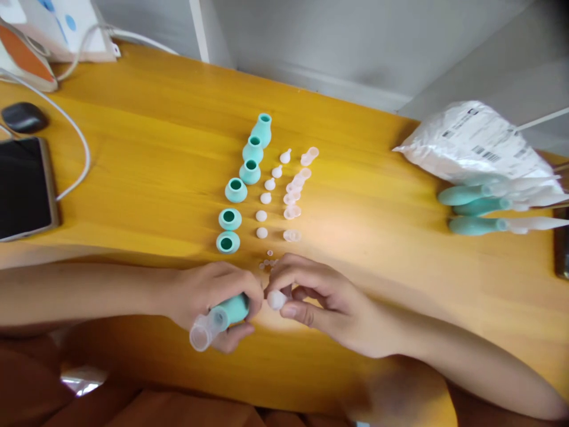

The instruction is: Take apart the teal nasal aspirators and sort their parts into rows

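Now, in the lower middle of the frame, the left hand is closed around a teal bulb with a clear cap, its long axis slanting to lower left. Just beside it on the right, the right hand pinches a small white plug, almost touching the bulb's upper end.

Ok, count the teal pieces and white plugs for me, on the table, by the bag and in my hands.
Teal pieces in the column: 6
White plugs in the column: 6
Teal ones by the bag: 3
Teal piece in the left hand: 1
White plug in the right hand: 1
Total: 17
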Motion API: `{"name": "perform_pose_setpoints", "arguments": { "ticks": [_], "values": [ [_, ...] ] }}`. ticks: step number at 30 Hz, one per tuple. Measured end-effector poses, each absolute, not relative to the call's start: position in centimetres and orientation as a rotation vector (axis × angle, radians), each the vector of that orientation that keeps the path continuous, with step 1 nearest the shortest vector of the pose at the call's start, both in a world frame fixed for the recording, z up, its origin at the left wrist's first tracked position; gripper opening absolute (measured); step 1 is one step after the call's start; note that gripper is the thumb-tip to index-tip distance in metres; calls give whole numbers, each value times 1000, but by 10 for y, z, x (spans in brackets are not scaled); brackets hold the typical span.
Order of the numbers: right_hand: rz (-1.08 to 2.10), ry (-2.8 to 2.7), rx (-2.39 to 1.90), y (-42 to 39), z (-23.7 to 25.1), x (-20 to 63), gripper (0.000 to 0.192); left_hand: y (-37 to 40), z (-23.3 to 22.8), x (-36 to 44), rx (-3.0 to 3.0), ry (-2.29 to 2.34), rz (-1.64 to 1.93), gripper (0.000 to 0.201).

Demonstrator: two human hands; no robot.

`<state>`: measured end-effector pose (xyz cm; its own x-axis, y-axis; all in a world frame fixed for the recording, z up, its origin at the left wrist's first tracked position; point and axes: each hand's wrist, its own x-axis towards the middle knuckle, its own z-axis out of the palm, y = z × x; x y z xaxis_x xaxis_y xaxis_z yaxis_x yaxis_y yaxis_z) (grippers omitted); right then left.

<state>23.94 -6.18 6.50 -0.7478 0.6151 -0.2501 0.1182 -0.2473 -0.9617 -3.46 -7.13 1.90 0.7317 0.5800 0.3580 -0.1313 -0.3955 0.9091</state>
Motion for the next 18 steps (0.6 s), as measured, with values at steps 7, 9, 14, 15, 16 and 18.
{"name": "perform_pose_setpoints", "arguments": {
  "ticks": [7, 9, 14, 15, 16, 18],
  "values": [
    [1600, -1953, -989, -63, 76, 248, 16, -72, 15, -38, 2007, 487, 815, 79],
    [1474, -2070, -993, -61, 80, 255, 14, -71, 17, -38, 2085, 503, 776, 84],
    [1428, -2170, -1050, -59, 87, 269, 18, -69, 17, -34, 2207, 513, 830, 91],
    [1422, -2174, -1059, -59, 88, 269, 19, -68, 17, -33, 2199, 513, 820, 91],
    [1419, -2174, -1066, -60, 88, 268, 20, -68, 17, -33, 2189, 513, 805, 92],
    [1433, -2155, -1065, -60, 89, 265, 24, -67, 17, -33, 2175, 510, 789, 91]
  ]
}}
